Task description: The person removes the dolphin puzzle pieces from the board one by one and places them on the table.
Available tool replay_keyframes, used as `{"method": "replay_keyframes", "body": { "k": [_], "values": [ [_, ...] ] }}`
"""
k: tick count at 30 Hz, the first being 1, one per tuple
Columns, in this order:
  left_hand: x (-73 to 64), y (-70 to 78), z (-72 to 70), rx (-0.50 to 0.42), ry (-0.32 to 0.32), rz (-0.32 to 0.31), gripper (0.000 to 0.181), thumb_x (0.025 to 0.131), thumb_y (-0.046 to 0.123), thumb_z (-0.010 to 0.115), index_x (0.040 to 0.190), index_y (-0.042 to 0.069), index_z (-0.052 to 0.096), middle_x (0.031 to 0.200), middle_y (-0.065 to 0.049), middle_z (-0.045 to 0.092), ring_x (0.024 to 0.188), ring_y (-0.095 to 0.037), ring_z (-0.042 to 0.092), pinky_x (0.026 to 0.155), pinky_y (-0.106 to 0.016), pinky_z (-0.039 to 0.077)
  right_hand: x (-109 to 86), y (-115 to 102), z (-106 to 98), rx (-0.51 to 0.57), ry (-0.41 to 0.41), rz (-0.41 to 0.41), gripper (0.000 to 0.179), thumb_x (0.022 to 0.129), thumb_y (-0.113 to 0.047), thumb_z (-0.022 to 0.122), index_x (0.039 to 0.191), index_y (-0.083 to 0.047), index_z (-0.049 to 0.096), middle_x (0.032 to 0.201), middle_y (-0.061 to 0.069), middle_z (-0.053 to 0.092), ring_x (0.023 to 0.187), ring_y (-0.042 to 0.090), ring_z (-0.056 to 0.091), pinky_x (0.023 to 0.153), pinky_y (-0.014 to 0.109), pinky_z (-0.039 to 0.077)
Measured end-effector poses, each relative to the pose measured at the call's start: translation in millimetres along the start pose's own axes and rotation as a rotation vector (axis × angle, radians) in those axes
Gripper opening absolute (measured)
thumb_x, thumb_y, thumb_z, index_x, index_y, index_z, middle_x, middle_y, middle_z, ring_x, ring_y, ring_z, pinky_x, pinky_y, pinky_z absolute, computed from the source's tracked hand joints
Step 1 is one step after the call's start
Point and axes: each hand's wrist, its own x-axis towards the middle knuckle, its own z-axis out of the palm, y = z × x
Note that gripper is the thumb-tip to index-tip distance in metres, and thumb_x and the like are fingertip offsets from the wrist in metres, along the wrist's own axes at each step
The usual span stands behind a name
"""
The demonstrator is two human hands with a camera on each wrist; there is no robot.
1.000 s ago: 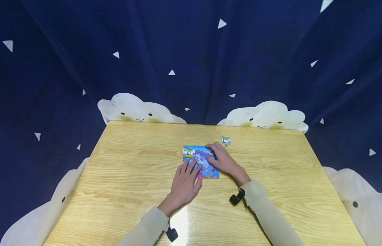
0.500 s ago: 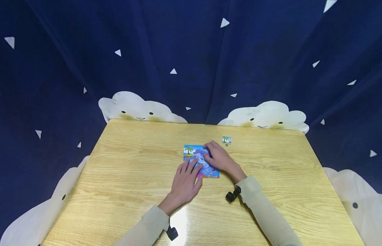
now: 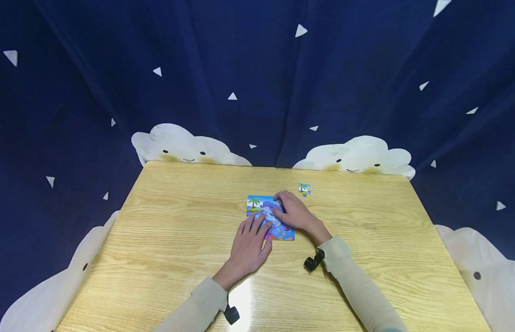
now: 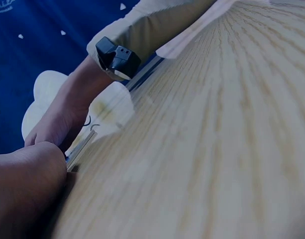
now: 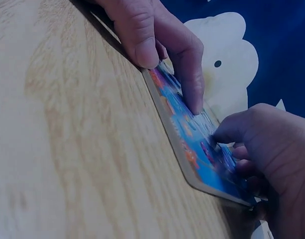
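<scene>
A flat square dolphin puzzle (image 3: 258,204) with a palm tree and sea creatures lies mid-table. My left hand (image 3: 250,244) rests on its lower left part, fingers extended and spread; in the right wrist view the left thumb (image 5: 146,52) lies at the board's edge and a finger (image 5: 192,87) touches the picture. At the upper right part, my right hand (image 3: 296,212) grips with bent fingers and thumb. The right wrist view has that thumb (image 5: 229,128) down on the picture and the other fingers curled beneath, hiding what is between them. The left wrist view shows mostly table.
A small loose puzzle piece (image 3: 304,188) with a palm tree lies beyond the right hand. The wooden table (image 3: 178,221) ends at a dark blue curtain (image 3: 257,55) with white clouds. Each wrist wears a black camera; the right one (image 3: 311,263) sits under the sleeve cuff.
My right hand has shifted slightly left and inward over the puzzle since one second ago, then stayed nearly still. The left hand holds its place.
</scene>
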Motion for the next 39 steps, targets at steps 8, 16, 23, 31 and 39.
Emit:
{"method": "replay_keyframes", "body": {
  "k": [8, 16, 23, 31, 39],
  "values": [
    [0.3, -0.4, -0.1, 0.019, -0.022, -0.009, 0.051, 0.108, 0.039, 0.040, 0.154, 0.020, 0.052, 0.166, -0.007, 0.037, 0.155, -0.039, 0.026, 0.122, -0.053, 0.025, -0.7, -1.6, -0.6, 0.002, -0.005, 0.013, 0.039, 0.096, -0.032, 0.071, 0.123, -0.005, 0.063, 0.098, 0.004, 0.056, 0.092, 0.023, 0.051, 0.083, 0.039, 0.045],
    [-0.3, -0.1, 1.2, 0.024, -0.037, -0.016, 0.051, 0.108, 0.039, 0.039, 0.155, 0.021, 0.051, 0.167, -0.007, 0.036, 0.156, -0.038, 0.026, 0.123, -0.053, 0.025, 4.8, -12.0, -5.3, -0.065, -0.057, 0.060, 0.044, 0.098, -0.035, 0.069, 0.127, -0.003, 0.061, 0.114, 0.012, 0.063, 0.103, 0.028, 0.060, 0.094, 0.047, 0.052],
    [-0.6, -0.7, 1.4, 0.025, -0.039, -0.014, 0.052, 0.108, 0.039, 0.040, 0.155, 0.020, 0.051, 0.167, -0.007, 0.035, 0.156, -0.037, 0.025, 0.124, -0.052, 0.024, 7.5, -11.7, -7.3, -0.067, -0.081, 0.073, 0.045, 0.098, -0.037, 0.070, 0.126, -0.003, 0.061, 0.115, 0.012, 0.063, 0.101, 0.026, 0.059, 0.092, 0.045, 0.053],
    [-0.1, -1.7, 2.1, 0.029, -0.006, -0.007, 0.051, 0.108, 0.039, 0.040, 0.154, 0.020, 0.052, 0.166, -0.008, 0.037, 0.155, -0.038, 0.027, 0.123, -0.052, 0.025, 12.7, -10.1, -10.2, -0.031, -0.112, 0.088, 0.052, 0.094, -0.044, 0.073, 0.123, -0.004, 0.061, 0.113, 0.010, 0.064, 0.101, 0.026, 0.060, 0.092, 0.045, 0.053],
    [-0.2, -1.5, 1.7, 0.019, 0.001, -0.003, 0.052, 0.107, 0.039, 0.041, 0.154, 0.019, 0.053, 0.166, -0.009, 0.038, 0.155, -0.039, 0.027, 0.122, -0.053, 0.025, 16.2, -6.7, -11.6, -0.011, -0.154, 0.115, 0.056, 0.090, -0.048, 0.076, 0.122, -0.006, 0.057, 0.104, 0.005, 0.063, 0.093, 0.022, 0.059, 0.084, 0.040, 0.052]
  ]
}}
